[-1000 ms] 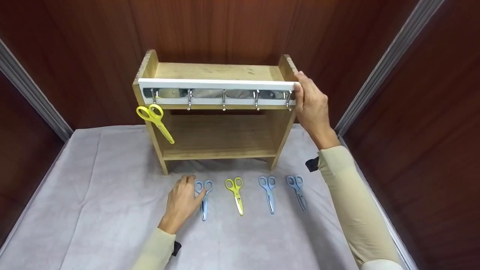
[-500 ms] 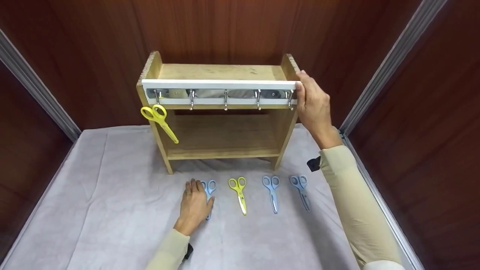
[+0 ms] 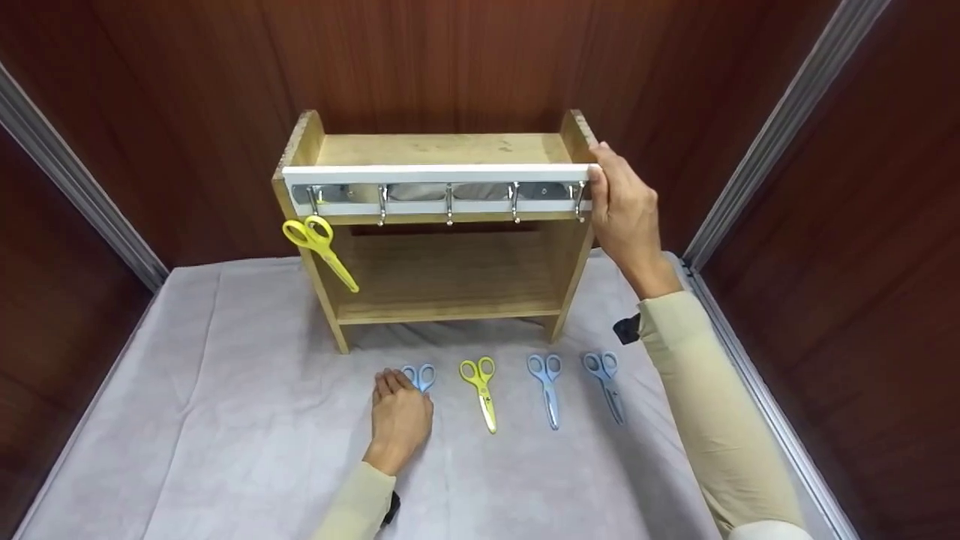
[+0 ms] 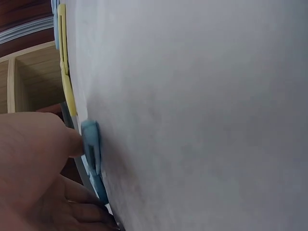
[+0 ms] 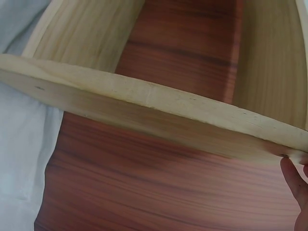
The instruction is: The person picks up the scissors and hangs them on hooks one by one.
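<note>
My left hand lies low over the leftmost blue scissors on the cloth, hiding their blades in the head view. In the left wrist view, the thumb touches the blue scissors, while the other fingers lie beside the far end, apparently flat. My right hand grips the upper right corner of a wooden shelf, at the end of its white hook rail. Yellow scissors hang by a handle loop from the leftmost hook.
To the right of my left hand lie yellow scissors, blue scissors and another blue pair, handles toward the shelf. Metal hooks line the rail. Pale cloth covers the surface, with dark wood-grain panels around it.
My left hand has moved right over the leftmost blue scissors, and its thumb has drawn in. The right hand stays at the shelf corner. The head view has shifted slightly.
</note>
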Demonstrator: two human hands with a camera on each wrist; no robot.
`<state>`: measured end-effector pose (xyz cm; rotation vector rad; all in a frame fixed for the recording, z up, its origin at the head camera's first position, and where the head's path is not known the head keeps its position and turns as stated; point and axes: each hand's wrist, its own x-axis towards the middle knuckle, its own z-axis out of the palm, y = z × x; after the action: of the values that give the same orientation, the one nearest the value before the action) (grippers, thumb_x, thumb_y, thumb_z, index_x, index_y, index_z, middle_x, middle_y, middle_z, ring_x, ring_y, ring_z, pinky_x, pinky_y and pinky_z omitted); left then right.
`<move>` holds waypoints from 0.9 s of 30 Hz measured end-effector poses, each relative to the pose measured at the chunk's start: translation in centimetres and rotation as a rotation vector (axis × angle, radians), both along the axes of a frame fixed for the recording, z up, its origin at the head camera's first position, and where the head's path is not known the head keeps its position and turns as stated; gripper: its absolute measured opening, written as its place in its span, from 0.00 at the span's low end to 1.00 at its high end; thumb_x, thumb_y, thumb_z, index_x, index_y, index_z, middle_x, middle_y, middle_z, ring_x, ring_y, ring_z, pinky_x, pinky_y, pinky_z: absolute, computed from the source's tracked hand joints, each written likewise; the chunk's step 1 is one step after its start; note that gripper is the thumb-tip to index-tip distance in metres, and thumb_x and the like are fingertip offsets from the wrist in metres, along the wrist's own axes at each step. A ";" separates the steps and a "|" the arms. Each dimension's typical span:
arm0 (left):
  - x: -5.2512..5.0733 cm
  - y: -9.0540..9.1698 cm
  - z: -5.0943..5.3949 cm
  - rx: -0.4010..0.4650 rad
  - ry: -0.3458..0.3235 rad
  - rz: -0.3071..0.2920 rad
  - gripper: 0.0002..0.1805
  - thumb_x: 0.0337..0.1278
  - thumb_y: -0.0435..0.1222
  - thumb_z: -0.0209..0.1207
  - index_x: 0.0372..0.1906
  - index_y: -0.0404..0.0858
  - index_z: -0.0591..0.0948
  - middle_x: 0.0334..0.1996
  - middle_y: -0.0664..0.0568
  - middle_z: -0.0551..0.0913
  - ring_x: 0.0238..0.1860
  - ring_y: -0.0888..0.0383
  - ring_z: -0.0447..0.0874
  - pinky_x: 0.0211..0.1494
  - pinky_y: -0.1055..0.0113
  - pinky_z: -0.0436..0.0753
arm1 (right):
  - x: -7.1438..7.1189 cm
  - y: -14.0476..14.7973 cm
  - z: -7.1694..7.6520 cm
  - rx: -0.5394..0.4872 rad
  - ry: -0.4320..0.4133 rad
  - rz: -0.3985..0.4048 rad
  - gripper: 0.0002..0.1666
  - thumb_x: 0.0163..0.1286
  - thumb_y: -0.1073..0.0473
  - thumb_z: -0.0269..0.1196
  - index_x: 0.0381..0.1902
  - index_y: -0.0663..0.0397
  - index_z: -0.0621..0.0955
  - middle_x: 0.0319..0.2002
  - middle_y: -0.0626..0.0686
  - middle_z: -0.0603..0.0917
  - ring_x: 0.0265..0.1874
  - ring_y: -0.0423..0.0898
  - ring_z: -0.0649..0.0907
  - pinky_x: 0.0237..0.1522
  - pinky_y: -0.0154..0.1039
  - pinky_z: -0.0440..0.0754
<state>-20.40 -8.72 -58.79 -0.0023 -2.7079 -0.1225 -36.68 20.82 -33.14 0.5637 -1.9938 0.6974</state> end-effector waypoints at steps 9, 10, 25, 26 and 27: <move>-0.5 0.8 -0.1 -0.206 0.083 0.042 0.23 0.61 0.33 0.61 0.47 0.12 0.83 0.45 0.23 0.88 0.47 0.33 0.92 0.44 0.50 0.92 | 0.0 0.0 -0.1 -0.003 -0.004 -0.004 0.21 0.84 0.56 0.55 0.66 0.58 0.82 0.63 0.61 0.86 0.65 0.57 0.85 0.69 0.52 0.82; -0.6 0.8 0.0 -0.198 0.091 0.049 0.23 0.60 0.33 0.62 0.46 0.13 0.84 0.44 0.23 0.88 0.46 0.33 0.92 0.43 0.50 0.92 | 0.0 0.0 -0.1 -0.003 -0.005 -0.005 0.21 0.84 0.56 0.55 0.66 0.58 0.81 0.63 0.61 0.86 0.65 0.57 0.85 0.69 0.52 0.82; -1.3 1.1 1.0 -0.068 0.136 0.019 0.07 0.44 0.28 0.65 0.17 0.31 0.85 0.23 0.35 0.88 0.25 0.43 0.89 0.27 0.53 0.86 | -0.2 0.0 -0.2 -0.029 0.023 0.006 0.19 0.83 0.58 0.56 0.65 0.57 0.82 0.62 0.59 0.87 0.64 0.55 0.86 0.67 0.52 0.83; -1.3 1.1 1.0 -0.063 0.143 0.014 0.09 0.43 0.28 0.66 0.14 0.35 0.83 0.20 0.39 0.87 0.21 0.46 0.86 0.24 0.55 0.84 | -0.2 0.0 -0.2 -0.028 0.023 0.007 0.19 0.83 0.58 0.56 0.65 0.57 0.82 0.62 0.59 0.87 0.64 0.55 0.86 0.67 0.52 0.83; -1.3 1.1 1.1 -0.061 0.145 0.010 0.12 0.43 0.28 0.67 0.12 0.38 0.80 0.17 0.42 0.85 0.18 0.48 0.84 0.22 0.56 0.81 | -0.2 0.0 -0.2 -0.028 0.024 0.008 0.19 0.83 0.58 0.56 0.65 0.57 0.82 0.62 0.59 0.87 0.64 0.55 0.86 0.67 0.52 0.83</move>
<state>-21.67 -7.65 -57.72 -0.0152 -2.5649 -0.0358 -36.85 20.79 -33.32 0.5609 -1.9579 0.7185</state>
